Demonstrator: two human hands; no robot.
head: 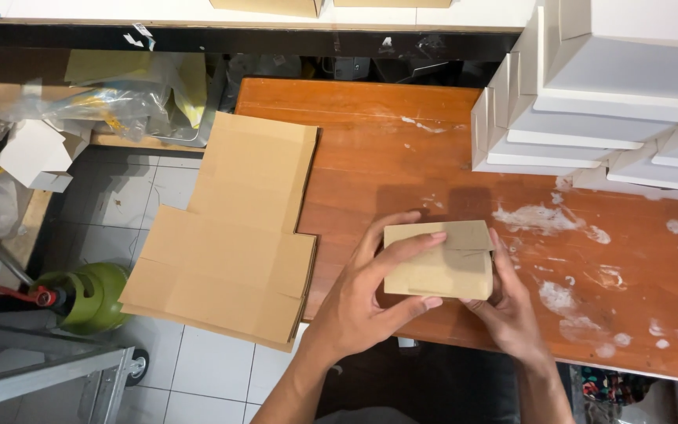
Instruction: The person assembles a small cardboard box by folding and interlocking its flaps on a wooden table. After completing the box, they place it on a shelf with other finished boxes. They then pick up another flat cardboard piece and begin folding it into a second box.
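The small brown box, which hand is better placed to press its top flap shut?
Probably the left hand: its fingers already lie across the top flap of the small brown box. The right hand is mostly behind the box's far side, steadying it over the wooden table.

One small folded brown cardboard box (439, 263) sits over the front of the reddish-brown wooden surface (402, 149), and two hands hold it: the left hand (362, 294) and the right hand (512, 310). One stack of flat, unfolded brown cardboard sheets (233, 235) overhangs the surface's left edge; the number of sheets cannot be told. About seven white cardboard boxes (590, 102) are piled at the surface's far right corner. One green gas cylinder (88, 297) stands on the tiled floor, left of the surface.
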